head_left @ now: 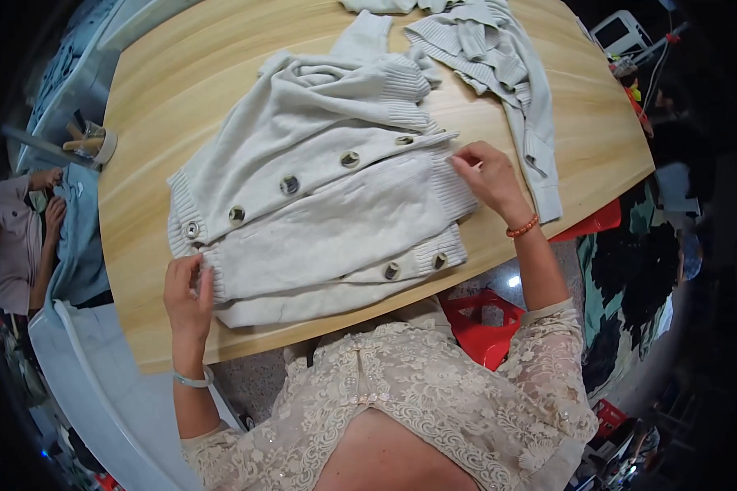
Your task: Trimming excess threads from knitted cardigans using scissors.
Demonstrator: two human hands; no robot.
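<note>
A cream knit cardigan (303, 217) lies spread on the wooden table before me, with large dark-and-cream buttons in a row across it and ribbed edges at both sides. At its left ribbed edge, my left hand (188, 296) pinches the knit between thumb and fingers, close to the lowest-left button. My right hand (490, 178) is closed at the opposite ribbed edge, its thumb and fingertips on the fabric. More buttons show along the near edge of the cardigan. The folded layers hide part of the garment beneath.
More cream knitwear (508, 69) lies bunched at the table's far right, one sleeve hanging toward me. A holder with wooden-handled tools (98, 146) stands at the left edge of the wooden table (151, 123). Another person (20, 229) handles blue-grey fabric at left. A red bag (483, 327) is below the table.
</note>
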